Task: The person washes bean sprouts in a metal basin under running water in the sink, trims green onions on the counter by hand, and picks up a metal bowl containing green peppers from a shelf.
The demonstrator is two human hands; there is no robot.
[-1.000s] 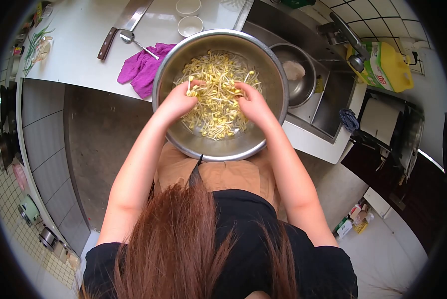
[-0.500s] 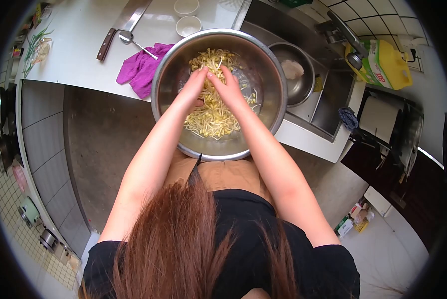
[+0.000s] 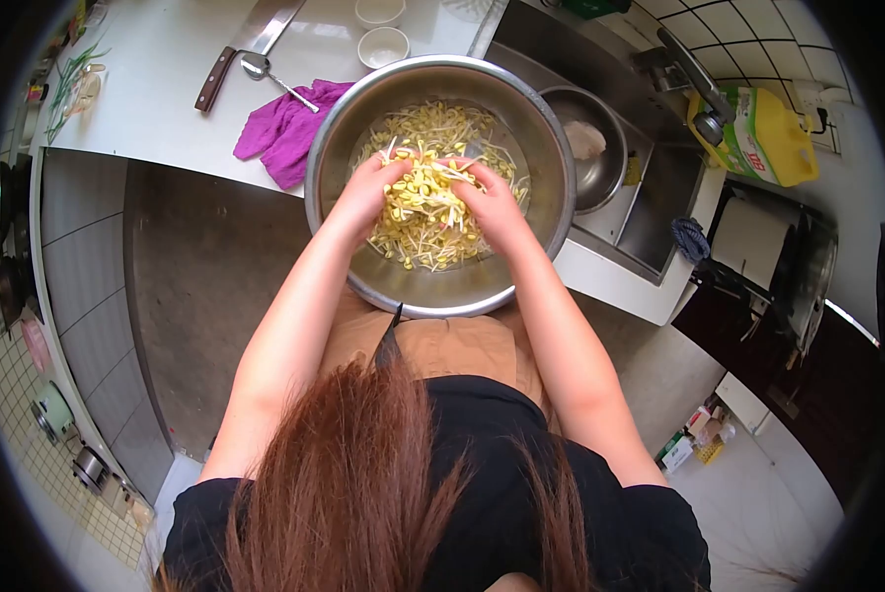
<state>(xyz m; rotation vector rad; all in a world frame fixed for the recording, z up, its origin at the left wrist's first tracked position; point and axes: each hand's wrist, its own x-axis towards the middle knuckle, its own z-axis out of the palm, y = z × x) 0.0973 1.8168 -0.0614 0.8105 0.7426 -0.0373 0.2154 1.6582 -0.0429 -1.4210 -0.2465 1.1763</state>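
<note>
Cupping a heaped clump of bean sprouts [image 3: 425,197] between left hand [image 3: 366,197] and right hand [image 3: 496,207], inside a wide steel basin [image 3: 543,202]. Clamped only lightly on them, from both sides, in a curled grip, probably to gather many loose stems without crushing them. Set close in front of the body, seemingly over the lap [image 3: 432,345], likely for easy reach with both arms and for catching anything dropped. Beyond the rim, bunched near the edge of the worktop [image 3: 156,94], a purple cloth [image 3: 282,136], perhaps within reach for wiping. Past that, a spoon [image 3: 257,66] and a cleaver [image 3: 268,28], laid flat and side by side, apparently out of the way of both forearms; near them, two small white bowls [image 3: 383,47]. Over at the sink [image 3: 662,197], a steel bowl [image 3: 608,176] with a pale lump [image 3: 585,140] in it, presumably contained there to stay apart from the sprouts. Now for their look: bright yellow heads and thin whitish stems, tangled every which way, densest and clearest in the grip. Duller and flatter toward the far side of the basin, spread loosely, with a wet sheen and perhaps some water underneath, too unclear to judge how much.
</note>
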